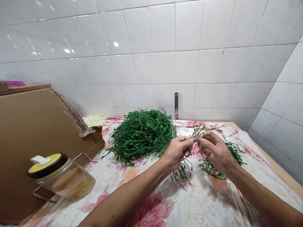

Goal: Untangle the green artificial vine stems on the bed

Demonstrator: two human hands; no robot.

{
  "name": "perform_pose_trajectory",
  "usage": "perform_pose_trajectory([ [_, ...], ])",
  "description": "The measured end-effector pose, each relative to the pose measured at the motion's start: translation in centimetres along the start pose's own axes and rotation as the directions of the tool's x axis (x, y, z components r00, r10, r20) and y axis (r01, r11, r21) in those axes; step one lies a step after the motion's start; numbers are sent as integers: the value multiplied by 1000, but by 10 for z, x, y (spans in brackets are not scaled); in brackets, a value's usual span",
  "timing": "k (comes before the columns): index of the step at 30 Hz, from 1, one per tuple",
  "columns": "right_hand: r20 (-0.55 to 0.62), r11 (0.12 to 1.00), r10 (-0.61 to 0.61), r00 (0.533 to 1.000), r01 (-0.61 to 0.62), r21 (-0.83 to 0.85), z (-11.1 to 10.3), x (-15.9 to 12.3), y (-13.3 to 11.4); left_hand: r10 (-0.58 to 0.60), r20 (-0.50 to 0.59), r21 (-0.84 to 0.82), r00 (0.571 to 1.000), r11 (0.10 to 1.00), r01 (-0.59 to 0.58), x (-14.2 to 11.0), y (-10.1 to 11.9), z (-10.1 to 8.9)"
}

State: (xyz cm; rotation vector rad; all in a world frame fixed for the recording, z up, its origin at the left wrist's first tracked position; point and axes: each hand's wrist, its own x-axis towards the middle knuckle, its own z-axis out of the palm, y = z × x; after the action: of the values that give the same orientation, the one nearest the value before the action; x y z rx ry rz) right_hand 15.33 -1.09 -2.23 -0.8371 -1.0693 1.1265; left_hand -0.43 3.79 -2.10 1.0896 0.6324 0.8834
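Note:
Thin green artificial stems [195, 131] with small bud-like tips are pinched between my two hands, above the flowered cloth. My left hand [178, 152] has thumb and fingers closed on them, and more green stem ends [181, 170] hang out beneath it. From the other side my right hand [214, 150] pinches the same stems, its fingertips almost touching the left ones. Behind and left of my hands rises a big heap of green stems [144, 134]. A smaller pile of stems [211, 168] lies partly hidden under my right hand and wrist.
A flowered cloth [189, 201] covers the table. At the left stand a large cardboard box [35, 126] and a tilted clear jar [68, 181] with a yellow and brown lid. Pale yellow pieces [93, 121] lie behind the box flap. A tiled wall [163, 66] closes off the back.

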Motion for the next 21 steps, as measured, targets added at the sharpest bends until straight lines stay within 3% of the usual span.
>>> perform_pose_trajectory([
  [8,69,999,24,997,-27,36,-5,-2,-10,79,-53,15,995,997,-78,-4,7,3],
  [15,-32,994,108,994,-107,30,-5,4,-4,66,-3,70,998,995,-65,-6,6,2],
  [21,-12,985,159,987,-158,70,-4,3,-2,123,-68,92,990,989,-116,-1,-2,4],
])
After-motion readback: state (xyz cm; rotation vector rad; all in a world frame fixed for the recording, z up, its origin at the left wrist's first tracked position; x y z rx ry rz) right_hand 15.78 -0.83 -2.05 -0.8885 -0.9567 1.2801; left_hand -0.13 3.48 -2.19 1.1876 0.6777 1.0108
